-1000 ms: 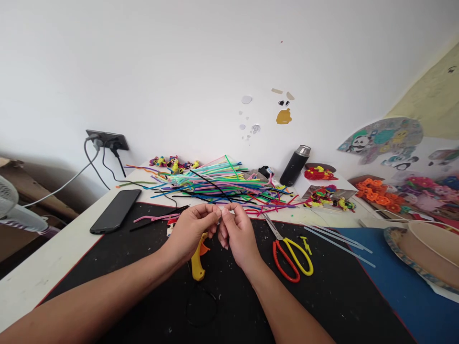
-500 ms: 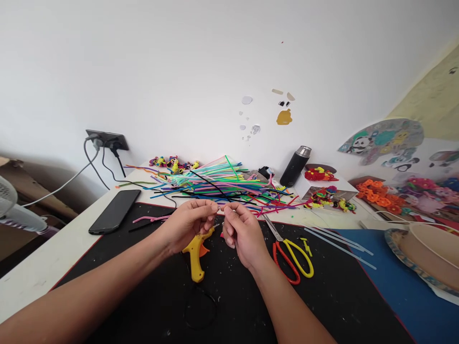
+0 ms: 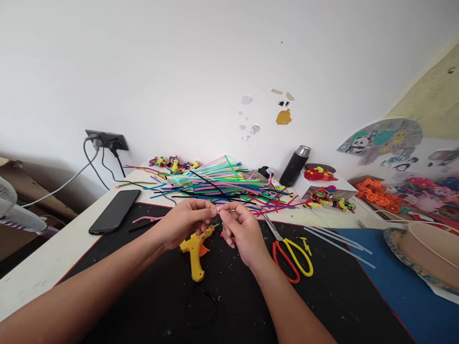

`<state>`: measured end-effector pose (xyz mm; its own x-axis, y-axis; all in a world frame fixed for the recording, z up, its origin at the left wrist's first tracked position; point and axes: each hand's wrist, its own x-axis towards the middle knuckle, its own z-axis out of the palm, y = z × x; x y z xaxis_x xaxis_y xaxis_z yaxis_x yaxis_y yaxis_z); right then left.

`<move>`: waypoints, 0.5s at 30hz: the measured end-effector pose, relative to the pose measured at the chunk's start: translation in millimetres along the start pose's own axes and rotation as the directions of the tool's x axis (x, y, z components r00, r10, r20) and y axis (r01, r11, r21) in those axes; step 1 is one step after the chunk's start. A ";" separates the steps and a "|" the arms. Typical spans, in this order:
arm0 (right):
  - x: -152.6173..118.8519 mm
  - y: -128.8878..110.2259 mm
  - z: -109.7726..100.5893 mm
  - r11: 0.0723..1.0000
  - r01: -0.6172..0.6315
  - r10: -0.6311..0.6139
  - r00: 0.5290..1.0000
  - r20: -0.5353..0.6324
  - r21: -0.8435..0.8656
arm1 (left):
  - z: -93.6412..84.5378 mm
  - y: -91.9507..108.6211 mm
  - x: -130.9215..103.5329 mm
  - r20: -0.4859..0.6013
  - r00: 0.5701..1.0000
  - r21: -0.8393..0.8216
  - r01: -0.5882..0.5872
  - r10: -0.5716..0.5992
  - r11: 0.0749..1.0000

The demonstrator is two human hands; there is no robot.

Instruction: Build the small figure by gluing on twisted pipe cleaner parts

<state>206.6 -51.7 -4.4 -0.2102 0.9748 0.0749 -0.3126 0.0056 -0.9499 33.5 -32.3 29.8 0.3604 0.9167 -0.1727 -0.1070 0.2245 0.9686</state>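
Though indistinct, tiny piece (image 3: 218,211) in near-closed left hand (image 3: 190,220) and right hand (image 3: 244,231).

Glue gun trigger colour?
Orange trigger, on the yellow glue gun; best seen in the head view.

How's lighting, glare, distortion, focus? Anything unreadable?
All head view: soft, diffuse light, no harsh glare; forearms look stretched toward the frame edge; black cord nearly lost against the black mat; scissors sharp; tiny piece between left grip and right grip too small to identify.
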 end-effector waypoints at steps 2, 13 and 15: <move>-0.3 -0.1 0.0 1.000 -0.006 0.006 1.000 0.006 -0.005 | -1.1 0.6 -0.4 0.008 1.000 0.009 0.001 -0.001 1.000; 0.0 -0.4 -0.9 0.997 -0.070 0.070 0.998 0.002 0.041 | -4.2 -4.0 0.6 0.023 0.998 0.063 -0.058 0.057 0.996; 0.2 -1.3 -0.8 0.996 -0.074 0.074 0.997 -0.004 0.052 | -4.2 -4.6 0.5 0.026 0.997 0.092 -0.074 0.072 0.993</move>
<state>207.7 -51.4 -3.4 -0.2293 0.9734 0.0032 -0.3440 -0.0779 -0.9357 30.3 -31.5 24.5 0.3759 0.9215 -0.0979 -0.0475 0.1247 0.9911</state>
